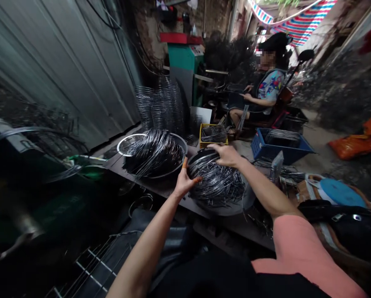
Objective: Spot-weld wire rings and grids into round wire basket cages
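A pile of thin, bent metal wires (221, 184) lies in front of me, with curved wire rings (201, 161) along its far left side. At the left edge of the pile is my left hand (184, 182), thumb and fingers spread wide, the thumb over the wires. My right hand (227, 156) reaches across the pile's far edge, index finger stretched out and fingertips close to the rings. Whether either hand bears any weight of wire cannot be made out. Left of the pile, a bundle of long wires (156, 153) lies over a round metal basin (181, 142).
Stacked wire coils (160, 103) stand behind, beside a green machine (185, 62). A yellow crate (201, 134) and a blue crate (260, 153) hold wire pieces. Another person (269, 89) sits beyond. A blue round lid (342, 192) and black bag (356, 227) are at right, a wire rack (92, 265) at lower left.
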A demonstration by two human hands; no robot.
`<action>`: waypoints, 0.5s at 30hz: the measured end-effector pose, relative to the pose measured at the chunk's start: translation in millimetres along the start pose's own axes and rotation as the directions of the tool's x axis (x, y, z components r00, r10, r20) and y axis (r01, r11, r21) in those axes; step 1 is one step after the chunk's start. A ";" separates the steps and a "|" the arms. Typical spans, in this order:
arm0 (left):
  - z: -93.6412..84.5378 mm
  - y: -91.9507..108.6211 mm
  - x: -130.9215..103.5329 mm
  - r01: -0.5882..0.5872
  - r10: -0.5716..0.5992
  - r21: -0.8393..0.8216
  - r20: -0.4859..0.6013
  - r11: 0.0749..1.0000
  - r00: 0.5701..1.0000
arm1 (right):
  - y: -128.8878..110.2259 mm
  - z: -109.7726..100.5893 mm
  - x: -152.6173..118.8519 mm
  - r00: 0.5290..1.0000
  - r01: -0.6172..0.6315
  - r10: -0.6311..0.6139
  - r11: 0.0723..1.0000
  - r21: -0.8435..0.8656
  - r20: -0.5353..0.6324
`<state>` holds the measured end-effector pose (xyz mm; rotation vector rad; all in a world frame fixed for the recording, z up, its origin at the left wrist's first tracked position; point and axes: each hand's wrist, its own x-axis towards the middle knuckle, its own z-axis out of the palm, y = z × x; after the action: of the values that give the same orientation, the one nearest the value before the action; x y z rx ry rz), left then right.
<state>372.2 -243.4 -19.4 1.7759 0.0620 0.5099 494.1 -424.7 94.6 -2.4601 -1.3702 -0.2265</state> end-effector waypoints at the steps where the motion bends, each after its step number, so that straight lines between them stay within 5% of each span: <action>1: 3.2 -5.1 -2.0 0.005 -0.005 0.025 0.011 1.000 1.000 | 1.9 10.3 0.5 1.000 0.007 -0.006 0.998 -0.058 0.027; 4: 8.4 -10.0 -4.1 -0.015 0.013 0.111 0.012 0.994 1.000 | 6.8 29.4 1.4 0.998 0.058 -0.056 0.993 -0.105 0.022; 10: 9.9 10.6 1.5 -0.118 0.111 0.214 0.045 0.970 0.993 | 15.9 32.6 -10.6 0.987 0.161 -0.161 0.986 -0.048 -0.001; 15: 6.6 37.7 15.1 -0.046 -0.008 0.265 0.199 0.963 0.980 | 17.3 30.9 -26.7 0.978 0.210 -0.210 0.975 -0.072 0.007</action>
<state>379.8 -255.0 19.3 2.0875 -0.0267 0.3471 494.2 -443.8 54.6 -2.3695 -1.6504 -0.3304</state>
